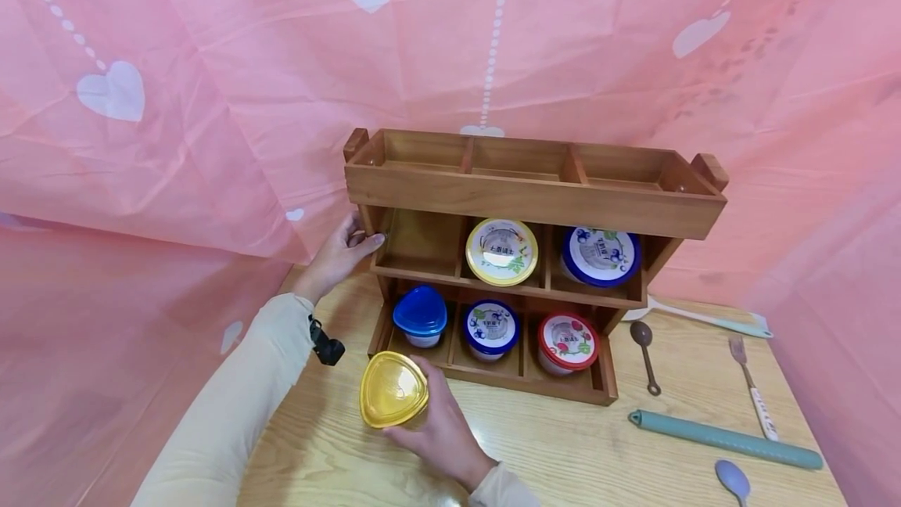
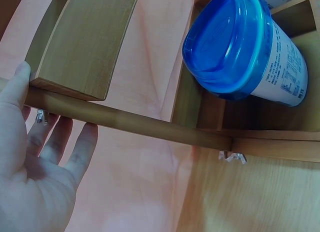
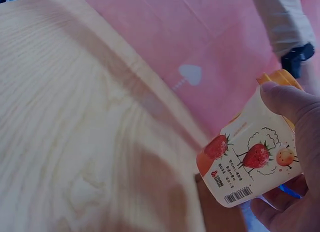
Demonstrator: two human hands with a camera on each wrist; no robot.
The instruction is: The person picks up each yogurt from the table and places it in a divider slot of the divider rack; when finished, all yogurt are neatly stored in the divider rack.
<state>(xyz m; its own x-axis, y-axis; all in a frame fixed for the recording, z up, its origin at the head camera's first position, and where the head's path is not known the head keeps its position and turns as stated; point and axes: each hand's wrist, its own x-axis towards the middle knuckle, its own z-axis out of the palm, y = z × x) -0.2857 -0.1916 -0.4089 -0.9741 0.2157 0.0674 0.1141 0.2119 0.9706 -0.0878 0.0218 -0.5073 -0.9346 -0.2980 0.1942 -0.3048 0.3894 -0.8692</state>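
Observation:
My right hand (image 1: 446,435) holds a yogurt tub (image 1: 393,390) with a clear yellow, rounded-triangle lid, over the tabletop in front of the rack's lower left. In the right wrist view the tub (image 3: 247,164) is tilted and shows strawberries and a barcode. With thumb and fingers on opposite sides, my left hand (image 1: 336,257) grips the left side of a wooden rack (image 1: 528,194). The left wrist view shows its fingertips (image 2: 86,137) against the side piece. A blue-lidded tub (image 1: 420,313) sits in the rack's bottom left compartment.
The middle tier holds a yellow-lidded tub (image 1: 501,252) and a blue-lidded tub (image 1: 601,257). Below are another blue-rimmed tub (image 1: 491,329) and a red-rimmed tub (image 1: 568,343). Right of the rack lie a brown spoon (image 1: 645,358), a fork (image 1: 753,390), a green rod (image 1: 725,438) and a purple spoon (image 1: 734,480).

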